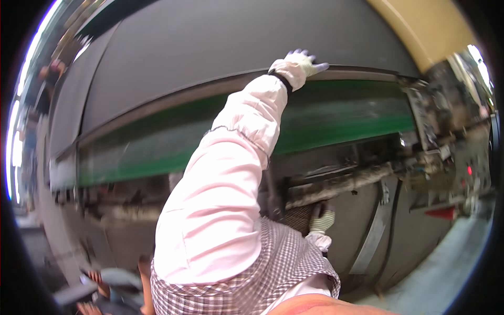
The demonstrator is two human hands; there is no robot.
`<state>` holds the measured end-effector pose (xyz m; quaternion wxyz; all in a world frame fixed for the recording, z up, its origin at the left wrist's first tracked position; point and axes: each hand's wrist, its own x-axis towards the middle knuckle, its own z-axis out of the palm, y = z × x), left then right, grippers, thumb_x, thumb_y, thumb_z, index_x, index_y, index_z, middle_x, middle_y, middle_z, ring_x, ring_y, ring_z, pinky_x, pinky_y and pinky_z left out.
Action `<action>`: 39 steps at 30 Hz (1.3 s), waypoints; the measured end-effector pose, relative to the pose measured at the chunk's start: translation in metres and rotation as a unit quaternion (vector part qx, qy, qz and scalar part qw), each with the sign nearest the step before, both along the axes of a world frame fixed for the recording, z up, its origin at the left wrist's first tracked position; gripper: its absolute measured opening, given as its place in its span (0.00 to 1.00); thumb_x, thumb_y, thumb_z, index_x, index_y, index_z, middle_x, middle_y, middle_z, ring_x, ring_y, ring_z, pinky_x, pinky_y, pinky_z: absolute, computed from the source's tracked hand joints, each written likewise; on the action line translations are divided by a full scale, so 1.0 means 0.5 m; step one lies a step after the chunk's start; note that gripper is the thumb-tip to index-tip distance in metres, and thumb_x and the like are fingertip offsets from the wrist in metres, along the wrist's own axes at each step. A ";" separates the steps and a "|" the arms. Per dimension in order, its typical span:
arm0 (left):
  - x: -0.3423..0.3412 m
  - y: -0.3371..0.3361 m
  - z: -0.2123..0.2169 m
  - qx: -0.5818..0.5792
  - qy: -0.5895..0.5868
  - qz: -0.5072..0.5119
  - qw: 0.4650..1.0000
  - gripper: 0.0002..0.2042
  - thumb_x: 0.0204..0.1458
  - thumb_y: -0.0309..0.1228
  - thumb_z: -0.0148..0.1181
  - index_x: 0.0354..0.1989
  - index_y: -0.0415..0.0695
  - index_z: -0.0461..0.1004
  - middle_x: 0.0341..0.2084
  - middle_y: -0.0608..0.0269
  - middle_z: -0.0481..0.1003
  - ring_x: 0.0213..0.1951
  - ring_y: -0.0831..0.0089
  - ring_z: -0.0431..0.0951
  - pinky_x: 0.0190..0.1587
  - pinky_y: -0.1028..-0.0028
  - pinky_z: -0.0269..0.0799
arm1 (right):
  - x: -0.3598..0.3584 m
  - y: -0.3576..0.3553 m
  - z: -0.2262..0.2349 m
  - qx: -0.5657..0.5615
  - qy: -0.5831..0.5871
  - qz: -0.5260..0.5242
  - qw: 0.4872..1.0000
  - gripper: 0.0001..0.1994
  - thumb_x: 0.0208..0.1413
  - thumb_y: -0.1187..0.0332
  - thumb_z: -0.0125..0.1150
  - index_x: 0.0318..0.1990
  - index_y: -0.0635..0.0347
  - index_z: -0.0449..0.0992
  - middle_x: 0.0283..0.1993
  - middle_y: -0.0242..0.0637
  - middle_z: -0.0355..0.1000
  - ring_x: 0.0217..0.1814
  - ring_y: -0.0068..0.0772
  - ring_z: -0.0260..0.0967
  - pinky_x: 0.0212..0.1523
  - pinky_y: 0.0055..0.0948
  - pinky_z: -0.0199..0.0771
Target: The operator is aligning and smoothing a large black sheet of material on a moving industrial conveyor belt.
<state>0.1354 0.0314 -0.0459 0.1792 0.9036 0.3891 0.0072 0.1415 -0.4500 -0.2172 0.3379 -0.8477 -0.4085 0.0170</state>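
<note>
Two gloved hands in view, both in knitted white cotton work gloves with ribbed cuffs. Left hand [300,62] is at the end of a long, quilted pale pink sleeve [231,173], reaching up and away. Its fingers lie flat and spread over the top edge of a wide, smooth dark grey sheet [199,47] where that sheet meets a thin dark metal lip; the palm presses on the edge, nothing is clasped.

Below the lip runs one long, glossy green band [336,118], blurred, curving with the lens.

Right hand [321,218] is low, just beside a grimy, crusted horizontal metal bar [341,184] under the green band. Only the back of the glove shows; whether it grips anything cannot be told.

One checked red-and-white woven garment [262,273] covers the torso. One grey strap [375,231] hangs curved at the right, beside one black cable.
</note>
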 end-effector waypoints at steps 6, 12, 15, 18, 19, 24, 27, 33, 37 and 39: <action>-0.490 0.084 -0.073 0.118 0.112 0.075 0.984 0.22 0.65 0.46 0.30 0.67 0.64 0.53 0.68 0.60 0.52 0.70 0.59 0.45 0.71 0.61 0.40 | 0.013 -0.017 -0.031 -0.014 -0.010 -0.004 1.000 0.11 0.51 0.61 0.59 0.33 0.60 0.76 0.33 0.48 0.71 0.34 0.53 0.69 0.35 0.46 0.69; -0.875 0.047 -0.019 0.036 0.133 0.472 0.871 0.39 0.53 0.67 0.36 0.66 0.53 0.59 0.64 0.56 0.60 0.65 0.55 0.57 0.66 0.61 0.53 | 0.016 -0.012 -0.041 0.032 -0.014 -0.008 0.999 0.16 0.51 0.58 0.59 0.36 0.63 0.77 0.34 0.49 0.73 0.35 0.53 0.71 0.38 0.45 0.72; -0.837 0.031 -0.025 0.089 0.128 0.409 0.899 0.36 0.54 0.66 0.38 0.61 0.52 0.67 0.60 0.55 0.65 0.60 0.55 0.65 0.61 0.60 0.61 | 0.011 -0.004 -0.025 0.002 -0.017 -0.018 1.000 0.17 0.51 0.55 0.59 0.37 0.62 0.78 0.35 0.50 0.74 0.36 0.53 0.71 0.38 0.45 0.72; -0.780 0.027 -0.030 0.083 0.123 0.394 0.907 0.36 0.54 0.66 0.37 0.62 0.53 0.66 0.61 0.55 0.64 0.61 0.53 0.63 0.63 0.59 0.57 | 0.007 -0.001 -0.008 -0.051 -0.016 -0.039 0.998 0.19 0.51 0.56 0.60 0.42 0.63 0.78 0.40 0.51 0.74 0.40 0.52 0.73 0.42 0.43 0.73; -0.762 0.029 -0.033 0.077 0.112 0.361 0.923 0.35 0.54 0.65 0.38 0.61 0.53 0.66 0.61 0.56 0.64 0.61 0.54 0.64 0.63 0.60 0.57 | 0.006 -0.002 -0.006 -0.051 -0.019 -0.010 0.998 0.20 0.52 0.58 0.60 0.46 0.64 0.77 0.44 0.51 0.75 0.43 0.50 0.74 0.46 0.41 0.73; -0.799 0.059 -0.042 0.180 0.094 0.306 0.930 0.34 0.55 0.64 0.40 0.63 0.54 0.63 0.65 0.57 0.59 0.67 0.57 0.55 0.68 0.55 0.44 | 0.011 -0.017 -0.031 -0.099 -0.065 -0.068 0.991 0.18 0.51 0.58 0.61 0.43 0.64 0.77 0.40 0.52 0.74 0.40 0.54 0.72 0.43 0.45 0.72; -0.887 0.097 -0.042 0.171 0.192 0.384 0.887 0.35 0.57 0.61 0.39 0.69 0.54 0.53 0.71 0.60 0.44 0.72 0.62 0.40 0.70 0.53 0.31 | 0.018 -0.023 -0.048 -0.081 -0.075 -0.067 0.992 0.18 0.50 0.56 0.60 0.39 0.64 0.77 0.38 0.52 0.73 0.37 0.56 0.71 0.39 0.48 0.72; -0.927 0.137 -0.077 0.052 0.181 0.321 0.928 0.34 0.59 0.59 0.34 0.69 0.52 0.50 0.71 0.61 0.44 0.71 0.65 0.41 0.70 0.60 0.39 | 0.011 -0.011 -0.049 -0.061 -0.076 -0.070 0.993 0.16 0.51 0.58 0.59 0.39 0.63 0.77 0.38 0.52 0.73 0.38 0.57 0.71 0.40 0.48 0.72; -0.840 0.120 -0.093 0.061 0.118 0.259 0.957 0.33 0.60 0.57 0.31 0.69 0.48 0.51 0.70 0.59 0.48 0.70 0.63 0.45 0.70 0.66 0.41 | 0.010 -0.012 -0.040 -0.068 -0.092 -0.058 0.992 0.15 0.50 0.61 0.59 0.39 0.62 0.76 0.39 0.51 0.73 0.40 0.56 0.70 0.41 0.48 0.71; -0.778 0.106 -0.094 0.062 0.119 0.248 0.960 0.32 0.61 0.55 0.32 0.68 0.47 0.53 0.69 0.57 0.50 0.70 0.61 0.47 0.70 0.67 0.42 | 0.005 -0.013 -0.035 -0.069 -0.114 -0.071 0.988 0.13 0.49 0.62 0.59 0.39 0.60 0.76 0.39 0.50 0.73 0.40 0.55 0.70 0.41 0.48 0.71</action>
